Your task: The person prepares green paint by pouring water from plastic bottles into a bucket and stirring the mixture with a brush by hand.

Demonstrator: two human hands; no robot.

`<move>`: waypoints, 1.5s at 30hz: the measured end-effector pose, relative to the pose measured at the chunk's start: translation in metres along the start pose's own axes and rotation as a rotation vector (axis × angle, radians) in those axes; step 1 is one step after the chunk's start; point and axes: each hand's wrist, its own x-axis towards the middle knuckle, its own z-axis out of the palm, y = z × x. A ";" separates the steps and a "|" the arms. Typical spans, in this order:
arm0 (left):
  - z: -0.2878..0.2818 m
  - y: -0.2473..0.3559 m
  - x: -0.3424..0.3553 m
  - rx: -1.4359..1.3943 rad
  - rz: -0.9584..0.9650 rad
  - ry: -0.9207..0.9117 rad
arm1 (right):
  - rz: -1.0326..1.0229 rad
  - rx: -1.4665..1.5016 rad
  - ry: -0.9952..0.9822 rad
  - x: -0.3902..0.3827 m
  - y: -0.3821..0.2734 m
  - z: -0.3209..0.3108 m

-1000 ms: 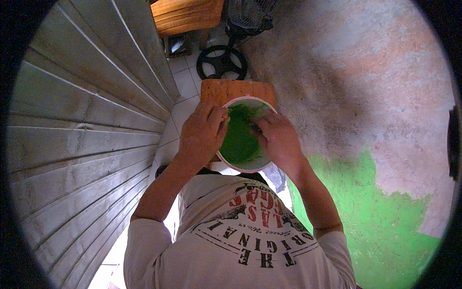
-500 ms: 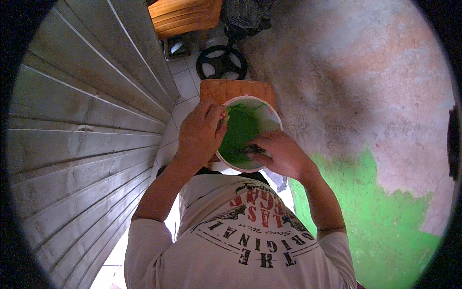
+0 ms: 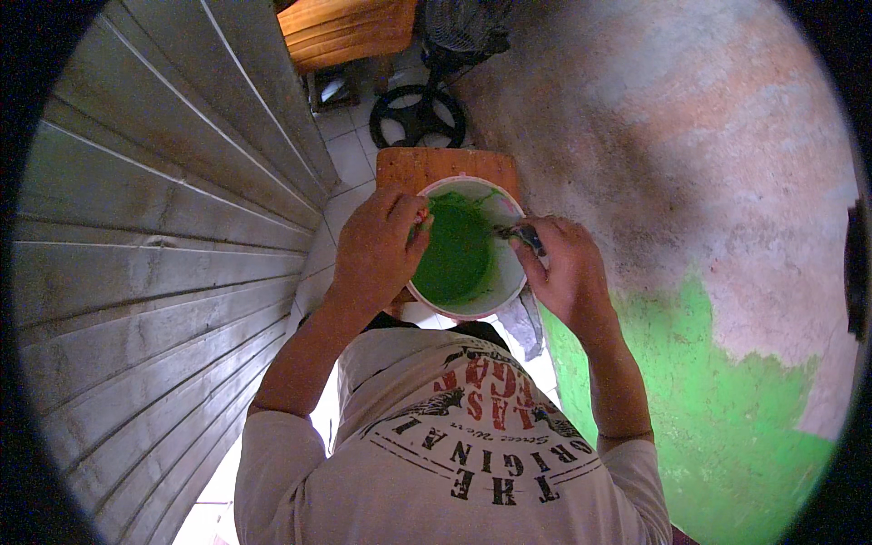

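A white bucket [image 3: 511, 211] holds bright green paint [image 3: 451, 259], with green smears on its inner wall. My left hand [image 3: 380, 245] is closed on the bucket's left rim, its fingertips at the inner side. At the right rim, my right hand [image 3: 572, 268] is closed on a dark-handled tool [image 3: 530, 238]. The tool's tip points left over the bucket's inner wall, above the paint. Whether it is a brush or a scraper I cannot tell.
Under the bucket is a wooden stool top [image 3: 445, 163]. Beyond it stands a dark fan [image 3: 459, 32] on a round base [image 3: 418, 118]. Grey ribbed panels [image 3: 163, 236] run along the left. The right wall [image 3: 627, 118] is partly green low down. An orange cloth [image 3: 350, 32] hangs at the back.
My right hand has moved up and to the right with the tool, from over the paint to the right rim. The left hand stays on the rim; the bucket has shifted slightly.
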 end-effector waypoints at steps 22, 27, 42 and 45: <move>-0.002 0.005 0.001 0.047 0.108 -0.007 | 0.208 0.127 0.139 -0.017 -0.019 0.000; 0.003 0.009 0.012 0.127 0.212 -0.141 | 0.272 0.085 0.139 -0.027 -0.019 -0.008; 0.013 -0.003 0.026 0.157 0.339 -0.043 | 0.208 0.044 0.205 -0.052 -0.021 0.007; 0.021 -0.011 0.025 0.139 0.348 -0.097 | 0.258 0.126 0.169 -0.051 -0.023 0.003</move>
